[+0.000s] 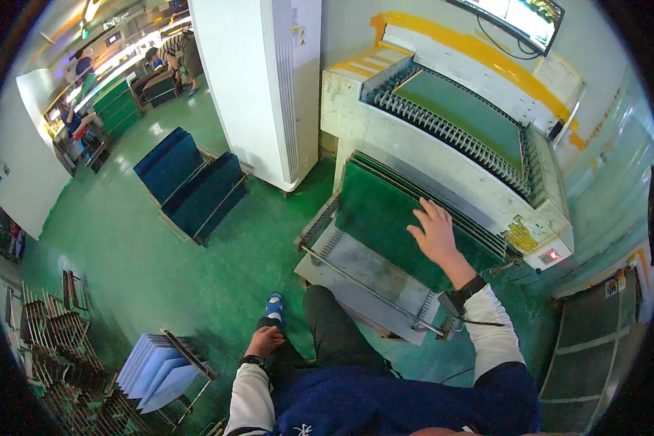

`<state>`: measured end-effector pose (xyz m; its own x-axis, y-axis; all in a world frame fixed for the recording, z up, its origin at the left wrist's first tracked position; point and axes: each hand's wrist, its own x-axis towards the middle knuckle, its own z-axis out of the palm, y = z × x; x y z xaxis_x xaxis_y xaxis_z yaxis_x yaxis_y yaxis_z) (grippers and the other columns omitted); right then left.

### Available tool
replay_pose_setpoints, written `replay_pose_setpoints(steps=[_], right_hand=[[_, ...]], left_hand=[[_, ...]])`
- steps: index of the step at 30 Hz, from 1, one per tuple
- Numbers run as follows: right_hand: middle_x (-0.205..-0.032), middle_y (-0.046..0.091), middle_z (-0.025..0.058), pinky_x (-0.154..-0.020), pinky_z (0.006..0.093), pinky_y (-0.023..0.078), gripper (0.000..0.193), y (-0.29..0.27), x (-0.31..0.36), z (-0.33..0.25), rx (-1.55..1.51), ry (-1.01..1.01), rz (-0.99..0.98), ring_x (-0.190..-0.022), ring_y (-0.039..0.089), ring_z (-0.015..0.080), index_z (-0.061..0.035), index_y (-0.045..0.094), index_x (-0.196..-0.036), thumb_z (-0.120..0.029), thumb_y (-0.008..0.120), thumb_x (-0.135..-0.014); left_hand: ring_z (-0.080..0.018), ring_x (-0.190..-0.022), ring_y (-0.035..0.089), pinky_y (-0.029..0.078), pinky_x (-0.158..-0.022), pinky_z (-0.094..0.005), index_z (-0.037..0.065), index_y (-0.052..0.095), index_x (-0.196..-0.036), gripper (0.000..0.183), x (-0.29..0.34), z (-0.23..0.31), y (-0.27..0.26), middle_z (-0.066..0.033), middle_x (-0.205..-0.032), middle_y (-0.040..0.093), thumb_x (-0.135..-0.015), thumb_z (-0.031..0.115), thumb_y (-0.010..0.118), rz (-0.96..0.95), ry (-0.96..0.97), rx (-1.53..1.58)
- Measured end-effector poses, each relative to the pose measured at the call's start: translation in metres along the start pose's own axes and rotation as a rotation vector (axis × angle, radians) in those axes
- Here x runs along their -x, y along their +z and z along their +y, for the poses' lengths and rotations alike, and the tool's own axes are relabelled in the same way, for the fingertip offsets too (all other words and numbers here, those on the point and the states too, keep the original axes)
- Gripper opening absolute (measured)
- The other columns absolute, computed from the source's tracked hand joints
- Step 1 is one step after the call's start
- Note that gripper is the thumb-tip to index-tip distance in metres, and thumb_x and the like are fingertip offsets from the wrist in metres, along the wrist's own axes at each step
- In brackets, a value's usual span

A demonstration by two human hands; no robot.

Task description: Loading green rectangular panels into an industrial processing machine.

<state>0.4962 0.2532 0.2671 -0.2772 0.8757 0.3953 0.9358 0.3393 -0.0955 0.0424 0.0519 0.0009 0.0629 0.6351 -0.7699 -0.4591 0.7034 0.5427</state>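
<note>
My right hand (436, 234) is open, its fingers spread over the front dark green panel (385, 218); I cannot tell whether the fingertips touch it. Several such panels stand tilted in a metal rack (363, 280) with toothed side strips and a front bar. Beside my left leg, my left hand (267, 341) hangs with its fingers curled in and nothing visible in them. Just behind the rack stands a pale machine (443, 152) with rows of rollers, and a flat green panel (461, 116) lies on them.
A tall white cabinet (258, 87) stands left of the machine. Dark blue panels (203, 185) fill another rack on the green floor. At lower left are white panels (156, 370) and stacked metal racks (58, 341). People work in the far left background. A screen (519, 22) hangs above.
</note>
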Motion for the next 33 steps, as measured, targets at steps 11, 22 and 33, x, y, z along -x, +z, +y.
replay_pose_setpoints(steps=[11,22,33], right_hand=[[-0.093,0.063,0.0156,-0.075,0.0429,0.046,0.032,0.012,-0.016,0.013,-0.137,0.204,0.091,-0.088,0.059,0.0348,-0.0041,0.057,-0.097,-0.025,0.068,-0.075],[-0.102,0.062,0.0202,-0.083,0.0435,0.046,0.041,0.018,-0.036,0.039,0.073,0.352,-0.409,-0.098,0.058,0.0356,-0.0002,0.062,-0.098,-0.033,0.067,-0.073],[-0.099,0.063,0.0184,-0.080,0.0439,0.047,0.039,0.003,-0.030,0.003,0.098,0.414,-0.311,-0.096,0.059,0.0348,-0.0029,0.061,-0.102,-0.032,0.065,-0.076]], left_hand=[[-0.0273,-0.069,0.061,0.054,-0.061,-0.0365,-0.001,0.050,-0.104,0.024,-0.015,-0.015,-0.016,-0.0150,-0.085,0.059,-0.089,0.017,0.056,0.012,0.032,-0.022],[-0.0200,-0.063,0.056,0.052,-0.058,-0.0335,-0.002,0.050,-0.098,0.019,0.005,-0.007,0.000,-0.0097,-0.077,0.054,-0.089,0.014,0.056,0.007,0.081,0.061],[-0.0244,-0.071,0.062,0.055,-0.063,-0.0349,-0.001,0.051,-0.101,0.024,-0.012,-0.019,-0.018,-0.0136,-0.085,0.060,-0.089,0.018,0.057,0.000,0.075,0.012]])
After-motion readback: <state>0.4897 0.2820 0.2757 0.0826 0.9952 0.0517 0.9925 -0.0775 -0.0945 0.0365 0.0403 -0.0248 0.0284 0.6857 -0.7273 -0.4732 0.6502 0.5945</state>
